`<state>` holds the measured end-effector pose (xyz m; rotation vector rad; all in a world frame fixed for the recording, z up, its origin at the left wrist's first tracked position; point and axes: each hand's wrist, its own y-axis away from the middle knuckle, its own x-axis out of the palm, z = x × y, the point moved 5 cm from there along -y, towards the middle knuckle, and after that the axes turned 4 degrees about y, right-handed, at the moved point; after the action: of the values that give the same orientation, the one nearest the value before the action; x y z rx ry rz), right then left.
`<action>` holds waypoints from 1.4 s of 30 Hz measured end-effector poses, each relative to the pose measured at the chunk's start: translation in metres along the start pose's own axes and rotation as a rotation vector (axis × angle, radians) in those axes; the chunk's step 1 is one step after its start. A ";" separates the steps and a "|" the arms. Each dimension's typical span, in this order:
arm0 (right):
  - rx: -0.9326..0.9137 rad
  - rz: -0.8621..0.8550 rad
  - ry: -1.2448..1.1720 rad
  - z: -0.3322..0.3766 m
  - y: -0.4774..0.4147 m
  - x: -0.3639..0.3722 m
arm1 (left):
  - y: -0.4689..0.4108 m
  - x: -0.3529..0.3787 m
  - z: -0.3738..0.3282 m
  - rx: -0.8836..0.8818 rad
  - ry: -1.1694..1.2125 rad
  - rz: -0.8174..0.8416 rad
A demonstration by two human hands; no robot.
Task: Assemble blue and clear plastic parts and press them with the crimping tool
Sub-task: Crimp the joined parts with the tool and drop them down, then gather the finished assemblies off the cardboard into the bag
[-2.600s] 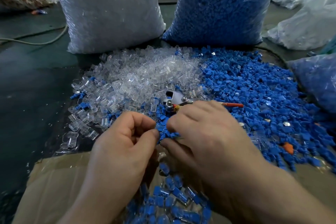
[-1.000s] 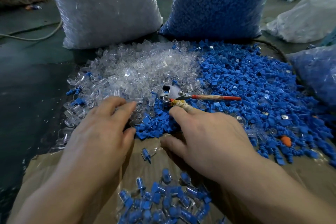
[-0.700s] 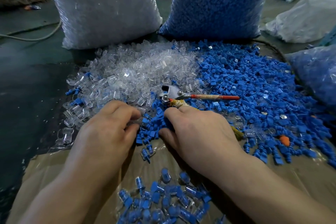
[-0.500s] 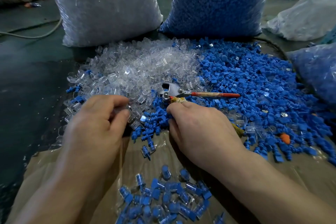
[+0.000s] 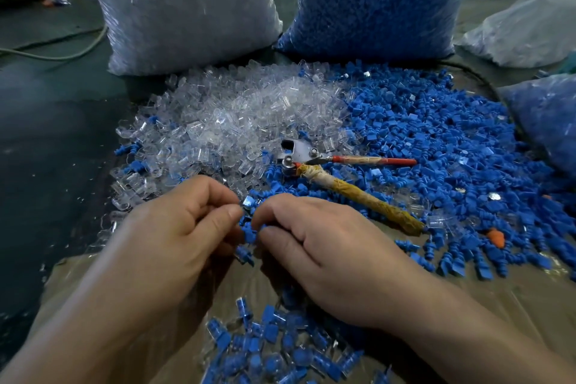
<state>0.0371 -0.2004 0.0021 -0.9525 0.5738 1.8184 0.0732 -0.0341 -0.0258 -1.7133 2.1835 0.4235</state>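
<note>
Hands have met since: my left hand (image 5: 174, 237) pinches a clear part (image 5: 247, 201), right hand (image 5: 327, 246) a blue part (image 5: 249, 232); crimper (image 5: 299, 153) beyond lies idle, finished pile (image 5: 280, 346) between wrists.

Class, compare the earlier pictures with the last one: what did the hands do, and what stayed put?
The left hand and right hand drew back from the piles and met, pinching parts between them. The crimping tool and both bags stayed put.
</note>
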 end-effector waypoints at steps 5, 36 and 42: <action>0.034 -0.091 -0.036 -0.006 -0.002 -0.003 | 0.000 0.005 -0.008 0.074 0.051 -0.006; 0.157 -0.228 -0.467 -0.024 0.013 -0.024 | 0.000 0.006 -0.004 -0.043 0.506 0.059; 0.215 -0.249 -0.986 -0.026 0.009 -0.018 | 0.000 0.012 -0.005 -0.086 0.629 -0.012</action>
<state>0.0420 -0.2330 0.0016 0.0768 0.0152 1.6985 0.0704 -0.0463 -0.0264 -2.1188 2.5932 -0.0449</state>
